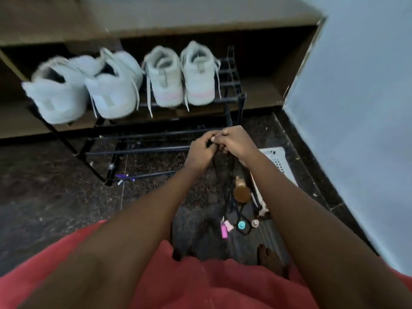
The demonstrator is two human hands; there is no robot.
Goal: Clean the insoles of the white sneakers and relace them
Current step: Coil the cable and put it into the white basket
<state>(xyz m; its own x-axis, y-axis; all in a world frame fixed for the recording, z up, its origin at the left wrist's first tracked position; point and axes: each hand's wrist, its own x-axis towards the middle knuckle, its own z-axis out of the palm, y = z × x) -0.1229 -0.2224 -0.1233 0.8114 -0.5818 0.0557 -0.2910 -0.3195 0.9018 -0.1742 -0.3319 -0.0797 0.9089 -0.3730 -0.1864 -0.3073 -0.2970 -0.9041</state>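
Both hands meet in front of the body, well short of the shoes. Left hand and right hand have fingers curled, pinching a dark cord that hangs down between them. Blur hides what it is exactly.

White sneakers: four, heels toward the camera, side by side on the top tier of the black rack, nobody touching them. Laces dangle loose past the rack edge.

Handling, my guess:
- Shoes are light, with soft uppers and stiffer soles. Take one by the heel collar; one hand should do.
- Insoles are probably thin and floppy. Pinch at the heel end and peel out.
- Laces are limp; take them by the tips.

Brown bottle and white basket sit on the floor by the feet.
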